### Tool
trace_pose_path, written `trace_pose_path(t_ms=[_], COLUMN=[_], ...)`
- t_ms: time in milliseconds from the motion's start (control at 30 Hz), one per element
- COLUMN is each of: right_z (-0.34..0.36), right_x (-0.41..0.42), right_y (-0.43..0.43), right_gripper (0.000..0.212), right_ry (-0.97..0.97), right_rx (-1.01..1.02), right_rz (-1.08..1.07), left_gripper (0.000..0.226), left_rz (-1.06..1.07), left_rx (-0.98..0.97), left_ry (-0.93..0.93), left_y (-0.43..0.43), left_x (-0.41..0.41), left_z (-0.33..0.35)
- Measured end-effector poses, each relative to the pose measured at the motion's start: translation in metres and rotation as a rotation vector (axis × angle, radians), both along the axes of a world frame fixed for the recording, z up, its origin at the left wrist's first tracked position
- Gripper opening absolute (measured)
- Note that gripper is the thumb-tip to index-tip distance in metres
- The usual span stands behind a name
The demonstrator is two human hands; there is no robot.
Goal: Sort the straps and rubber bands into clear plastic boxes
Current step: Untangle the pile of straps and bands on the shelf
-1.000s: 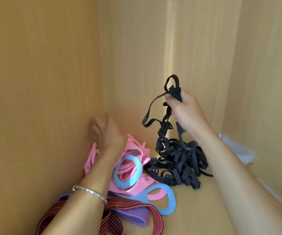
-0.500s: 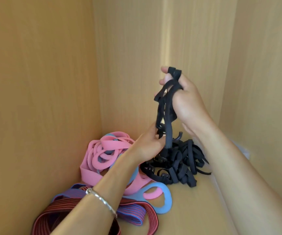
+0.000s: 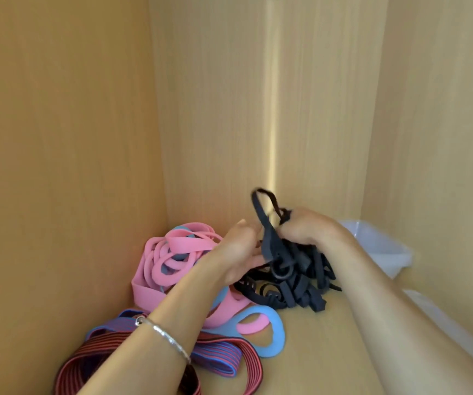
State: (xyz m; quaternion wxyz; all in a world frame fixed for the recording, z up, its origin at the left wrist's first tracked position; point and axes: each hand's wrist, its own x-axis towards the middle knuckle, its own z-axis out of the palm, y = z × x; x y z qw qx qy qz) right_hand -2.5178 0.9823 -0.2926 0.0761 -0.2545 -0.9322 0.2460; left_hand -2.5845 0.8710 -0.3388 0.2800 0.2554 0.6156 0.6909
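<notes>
"Head cam, hands?"
"I logged R hand (image 3: 306, 229) clenched round black straps (image 3: 295, 283), bunch held low over rest of pile on cabinet floor (image 3: 315, 352). L hand (image 3: 238, 252) pinched same bunch from left."
"Box?"
"Noted clear plastic box (image 3: 380, 246) just right of pile, behind R wrist; pink bands (image 3: 167, 252) lay left."

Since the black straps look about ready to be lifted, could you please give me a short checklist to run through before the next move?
1. Right hand grips the black straps: ok.
2. Left hand pinches the same bundle: ok.
3. Whole bundle gathered: not ok, several loops lie loose on the shelf floor.
4. Black straps free of the pink bands: cannot tell, the left hand hides where they meet.
5. Clear plastic box in view at the right: ok.
6. Room inside the box: cannot tell, the right arm covers it.
</notes>
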Motion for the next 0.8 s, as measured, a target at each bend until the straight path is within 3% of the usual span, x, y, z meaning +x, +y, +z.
trace_pose_path(t_ms=[100, 167, 233, 333, 467, 600, 700, 800], right_z=[0.002, 0.007, 0.007, -0.009, -0.034, -0.032, -0.02, -0.007], right_x=[0.007, 0.009, 0.006, -0.004, -0.01, -0.011, -0.006, -0.001], right_y=[0.003, 0.008, 0.011, 0.018, 0.026, 0.029, 0.03, 0.026], right_gripper=[0.014, 0.014, 0.013, 0.015, 0.01, 0.019, 0.003, 0.018], right_ry=[-0.018, 0.044, 0.053, 0.016, 0.06, 0.095, 0.072, -0.02], right_rx=[0.024, 0.071, 0.104, 0.122, 0.101, -0.103, -0.152, -0.131], right_rz=[-0.057, -0.107, -0.124, -0.152, -0.22, -0.226, -0.096, -0.014], left_gripper=[0.061, 0.053, 0.031, 0.029, 0.039, 0.042, 0.035, 0.049], left_rz=[-0.091, -0.052, 0.077, 0.2, -0.005, -0.102, -0.116, -0.136], left_rx=[-0.036, -0.17, -0.313, -0.618, -1.019, -0.916, -0.685, -0.543], left_ry=[-0.015, 0.142, 0.348, 0.608, 0.537, 0.377, 0.539, 0.621], left_y=[0.001, -0.001, -0.003, -0.011, -0.015, -0.009, -0.004, 0.0], left_x=[-0.004, -0.001, 0.003, 0.013, 0.03, 0.035, 0.025, 0.023], left_z=[-0.004, -0.003, 0.001, 0.013, 0.022, 0.019, 0.007, -0.004])
